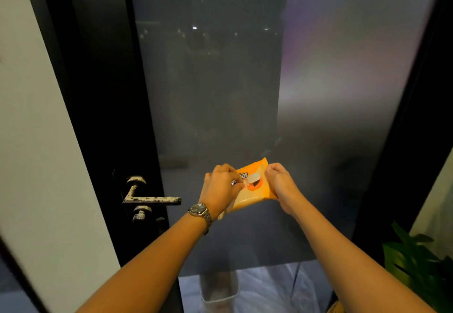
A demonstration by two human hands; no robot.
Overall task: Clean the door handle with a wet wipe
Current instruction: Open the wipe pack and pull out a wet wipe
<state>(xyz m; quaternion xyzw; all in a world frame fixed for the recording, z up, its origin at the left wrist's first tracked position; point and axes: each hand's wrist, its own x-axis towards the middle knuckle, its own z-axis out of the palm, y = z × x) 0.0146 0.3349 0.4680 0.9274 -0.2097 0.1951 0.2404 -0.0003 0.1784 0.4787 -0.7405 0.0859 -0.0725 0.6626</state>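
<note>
hands: left hand (220, 186) pinches flap (253, 178) of wipe pack (255, 194), right hand (278, 180) grips its right end. pack likely soft, light, slippery; hold by ends. door handle (152, 199) crusted, rigid.

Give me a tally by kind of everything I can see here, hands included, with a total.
Bare hands: 2, left hand and right hand
Orange plastic wet-wipe pack, held by both: 1
Black lever door handle with pale crust: 1
Silver metal wristwatch: 1
Green leafy plant: 1
Translucent plastic bin: 1
Total: 7
</note>
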